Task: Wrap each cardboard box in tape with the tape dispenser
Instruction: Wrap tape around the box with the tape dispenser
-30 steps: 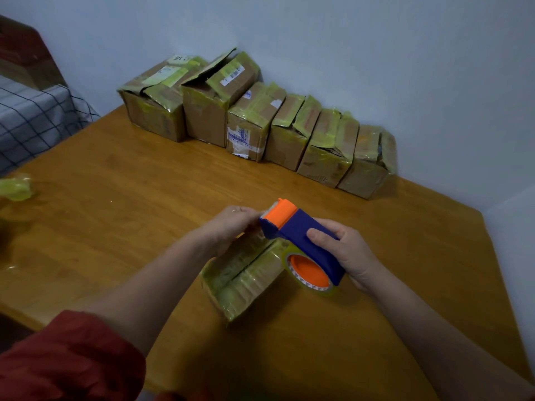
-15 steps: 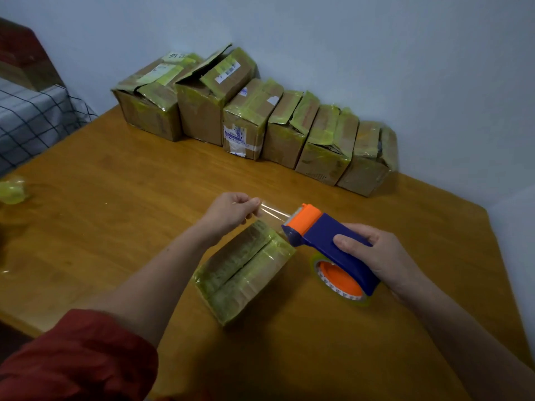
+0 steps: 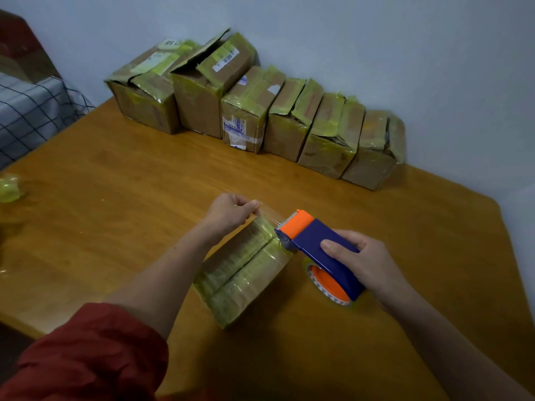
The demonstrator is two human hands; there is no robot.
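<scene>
The tape dispenser (image 3: 321, 244) has dropped back in towards the box since half a second ago. Its orange nose now sits right at the far right corner of the cardboard box (image 3: 246, 273), where before it hung a little off to the side. My right hand (image 3: 367, 261) wraps round the blue body from behind, fingers curled over the top, firm hold. The tape roll (image 3: 327, 285), with its orange core, hangs under my palm, low against the wooden table (image 3: 115, 198).

My left hand (image 3: 231, 211) pinches the free end of the tape strip (image 3: 269, 212) between thumb and fingers, just past the box's far edge. The clear strip runs short and taut from that pinch across to the dispenser's nose.

The box lies between my two forearms, long side angled towards me, its top already banded in yellowish tape. My red sleeve (image 3: 86, 357) is pushed up on the left arm.

Well beyond both hands, a row of taped boxes (image 3: 260, 111) lines the wall. Far out to the left of my left hand lies a crumpled wad of tape (image 3: 10, 188), with a checked cloth (image 3: 26, 111) further off past the table's edge.
</scene>
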